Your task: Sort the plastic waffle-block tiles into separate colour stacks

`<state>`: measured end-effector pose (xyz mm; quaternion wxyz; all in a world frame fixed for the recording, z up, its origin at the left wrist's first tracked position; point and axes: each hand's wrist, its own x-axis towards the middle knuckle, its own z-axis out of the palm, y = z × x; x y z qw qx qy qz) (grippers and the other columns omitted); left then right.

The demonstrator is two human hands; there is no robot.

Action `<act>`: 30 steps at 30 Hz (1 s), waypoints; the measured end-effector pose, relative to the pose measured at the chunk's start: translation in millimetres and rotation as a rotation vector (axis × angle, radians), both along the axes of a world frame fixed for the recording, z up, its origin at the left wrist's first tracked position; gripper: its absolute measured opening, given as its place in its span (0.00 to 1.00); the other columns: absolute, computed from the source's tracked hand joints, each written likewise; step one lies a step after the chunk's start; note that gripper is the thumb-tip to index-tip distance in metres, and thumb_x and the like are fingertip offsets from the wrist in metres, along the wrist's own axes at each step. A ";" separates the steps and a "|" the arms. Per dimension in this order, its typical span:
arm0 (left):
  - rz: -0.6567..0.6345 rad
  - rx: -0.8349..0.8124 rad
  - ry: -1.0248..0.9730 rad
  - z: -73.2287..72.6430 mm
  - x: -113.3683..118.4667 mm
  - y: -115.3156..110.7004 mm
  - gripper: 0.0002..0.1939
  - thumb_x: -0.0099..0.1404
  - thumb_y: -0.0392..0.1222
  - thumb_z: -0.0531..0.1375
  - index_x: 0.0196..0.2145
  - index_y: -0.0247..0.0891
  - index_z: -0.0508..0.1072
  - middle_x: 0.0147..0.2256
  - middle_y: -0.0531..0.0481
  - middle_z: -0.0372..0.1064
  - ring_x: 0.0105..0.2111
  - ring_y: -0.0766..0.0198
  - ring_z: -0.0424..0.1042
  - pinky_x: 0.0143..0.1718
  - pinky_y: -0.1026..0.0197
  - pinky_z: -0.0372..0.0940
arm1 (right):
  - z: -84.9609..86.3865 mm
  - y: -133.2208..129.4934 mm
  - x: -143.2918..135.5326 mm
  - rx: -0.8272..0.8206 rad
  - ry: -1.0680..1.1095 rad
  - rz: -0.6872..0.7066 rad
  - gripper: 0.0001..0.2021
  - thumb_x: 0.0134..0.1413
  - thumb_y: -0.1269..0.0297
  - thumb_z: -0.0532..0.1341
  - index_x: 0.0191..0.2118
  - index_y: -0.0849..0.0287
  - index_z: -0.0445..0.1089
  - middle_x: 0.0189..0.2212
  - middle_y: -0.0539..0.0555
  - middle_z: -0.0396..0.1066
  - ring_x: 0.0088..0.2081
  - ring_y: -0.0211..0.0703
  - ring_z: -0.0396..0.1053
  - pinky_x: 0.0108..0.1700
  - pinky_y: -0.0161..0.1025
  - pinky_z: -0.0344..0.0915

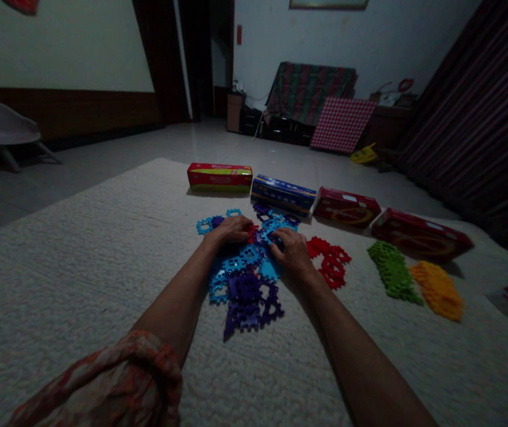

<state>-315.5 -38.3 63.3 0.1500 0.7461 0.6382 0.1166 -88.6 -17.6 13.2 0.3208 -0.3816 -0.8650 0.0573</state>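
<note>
A mixed pile of light blue and purple interlocking plastic tiles (pixel 243 287) lies in front of me on a pale textured mat. My left hand (pixel 232 230) reaches in from the left, its fingers bent around a red interlocking tile (pixel 251 233) in the pile; the thumb is largely hidden. On the right side of the pile, my right hand (pixel 293 252) rests with thumb and forefinger apart beside light blue tiles (pixel 277 223). No tile is plainly held in it. Just right of that hand is a loose group of red tiles (pixel 334 266).
Green tiles (pixel 393 271) and orange tiles (pixel 438 290) lie stacked at the right. Behind the pile stand a red-and-yellow box (pixel 220 178), a blue box (pixel 283 194) and two dark red boxes (pixel 347 207). A pale chair (pixel 5 124) is at far left.
</note>
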 end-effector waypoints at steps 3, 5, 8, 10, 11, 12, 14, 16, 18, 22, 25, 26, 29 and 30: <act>0.009 -0.018 0.085 4.1 1.1 -3.2 0.20 0.60 0.39 0.58 0.49 0.39 0.78 0.48 0.39 0.74 0.47 0.51 0.73 0.48 0.55 0.65 | -3.1 -0.4 0.3 -0.009 -0.006 -0.009 0.12 0.58 0.65 0.60 0.46 0.57 0.75 0.51 0.63 0.74 0.54 0.59 0.69 0.56 0.57 0.60; 0.041 -0.026 0.100 5.1 1.9 -4.8 0.23 0.60 0.40 0.58 0.53 0.39 0.76 0.50 0.39 0.73 0.49 0.51 0.72 0.50 0.54 0.65 | -5.0 -0.4 -0.1 0.000 -0.005 -0.011 0.11 0.58 0.65 0.60 0.46 0.57 0.75 0.52 0.63 0.74 0.55 0.58 0.68 0.56 0.57 0.60; 0.093 -0.025 0.091 4.7 1.0 -6.1 0.29 0.61 0.43 0.59 0.61 0.40 0.71 0.55 0.39 0.69 0.52 0.51 0.71 0.54 0.54 0.64 | -6.3 -0.9 -1.4 0.008 -0.015 -0.005 0.11 0.59 0.65 0.60 0.46 0.57 0.75 0.53 0.63 0.74 0.55 0.58 0.68 0.56 0.57 0.60; 0.109 -0.021 0.089 4.2 -1.0 -6.2 0.33 0.60 0.44 0.61 0.63 0.41 0.68 0.57 0.39 0.67 0.55 0.52 0.69 0.57 0.55 0.62 | -6.1 -1.5 -2.3 0.003 -0.030 0.005 0.11 0.59 0.65 0.59 0.46 0.57 0.75 0.53 0.63 0.73 0.56 0.58 0.68 0.57 0.57 0.60; 0.112 -0.020 0.091 4.1 -2.1 -6.0 0.34 0.60 0.44 0.61 0.64 0.41 0.67 0.59 0.40 0.66 0.57 0.52 0.68 0.59 0.56 0.61 | -5.8 -1.9 -2.6 -0.001 -0.037 0.009 0.12 0.60 0.65 0.59 0.46 0.57 0.75 0.53 0.63 0.73 0.56 0.58 0.68 0.57 0.57 0.59; 0.110 -0.020 0.093 4.0 -3.3 -5.8 0.34 0.60 0.45 0.62 0.64 0.42 0.67 0.59 0.40 0.65 0.58 0.52 0.66 0.60 0.56 0.60 | -5.3 -2.3 -2.7 -0.003 -0.040 0.011 0.12 0.60 0.65 0.59 0.46 0.58 0.75 0.53 0.63 0.73 0.56 0.58 0.68 0.57 0.57 0.59; 0.105 -0.023 0.092 4.2 -5.3 -5.2 0.36 0.59 0.45 0.62 0.65 0.42 0.65 0.60 0.41 0.65 0.60 0.53 0.65 0.61 0.57 0.59 | -4.5 -3.1 -2.7 -0.006 -0.040 0.013 0.12 0.59 0.65 0.59 0.46 0.58 0.75 0.54 0.63 0.73 0.56 0.58 0.68 0.57 0.57 0.59; 0.109 -0.033 0.083 4.9 -6.7 -4.9 0.37 0.59 0.45 0.63 0.66 0.42 0.64 0.60 0.42 0.65 0.60 0.53 0.65 0.61 0.58 0.60 | -3.8 -3.6 -2.3 -0.009 -0.040 0.015 0.12 0.59 0.65 0.59 0.46 0.59 0.75 0.53 0.64 0.73 0.56 0.58 0.68 0.57 0.57 0.59; 0.121 -0.044 0.062 5.9 -7.6 -5.1 0.37 0.59 0.46 0.63 0.66 0.43 0.64 0.59 0.43 0.67 0.59 0.53 0.66 0.59 0.58 0.61 | -3.7 -3.8 -1.8 -0.012 -0.040 0.021 0.12 0.59 0.65 0.59 0.46 0.59 0.75 0.53 0.64 0.73 0.56 0.58 0.68 0.57 0.58 0.59; 0.134 -0.022 -0.008 7.7 -8.2 -6.8 0.36 0.57 0.45 0.65 0.63 0.43 0.67 0.56 0.41 0.70 0.56 0.49 0.68 0.57 0.54 0.62 | -5.4 -3.1 -1.6 -0.003 -0.017 0.029 0.12 0.59 0.65 0.59 0.46 0.58 0.75 0.53 0.63 0.73 0.56 0.58 0.68 0.57 0.58 0.59; 0.136 -0.001 -0.074 7.4 -8.4 -7.2 0.35 0.56 0.41 0.65 0.62 0.44 0.69 0.53 0.41 0.72 0.53 0.49 0.71 0.55 0.53 0.64 | -7.0 -2.3 -1.8 0.007 -0.002 0.030 0.11 0.59 0.65 0.59 0.46 0.57 0.75 0.53 0.63 0.73 0.55 0.58 0.68 0.57 0.58 0.59; 0.132 0.000 -0.098 7.0 -8.7 -6.8 0.35 0.56 0.40 0.65 0.62 0.44 0.69 0.52 0.41 0.73 0.52 0.50 0.71 0.54 0.53 0.65 | -7.3 -2.1 -1.9 0.008 0.000 0.030 0.11 0.59 0.65 0.59 0.46 0.57 0.75 0.53 0.63 0.73 0.55 0.58 0.68 0.57 0.58 0.59; 0.121 -0.006 -0.182 4.7 -11.5 -3.9 0.36 0.55 0.36 0.64 0.62 0.43 0.69 0.48 0.43 0.75 0.47 0.52 0.73 0.49 0.55 0.67 | -7.4 -2.3 -2.1 0.007 -0.001 0.029 0.11 0.60 0.65 0.59 0.46 0.58 0.76 0.53 0.63 0.73 0.55 0.58 0.68 0.57 0.58 0.59; 0.123 -0.010 -0.212 3.7 -13.2 -2.5 0.36 0.54 0.36 0.64 0.62 0.43 0.69 0.46 0.44 0.75 0.46 0.54 0.74 0.48 0.56 0.68 | -7.3 -2.5 -2.2 0.006 -0.003 0.029 0.11 0.60 0.65 0.59 0.46 0.58 0.76 0.53 0.63 0.73 0.55 0.58 0.68 0.58 0.59 0.59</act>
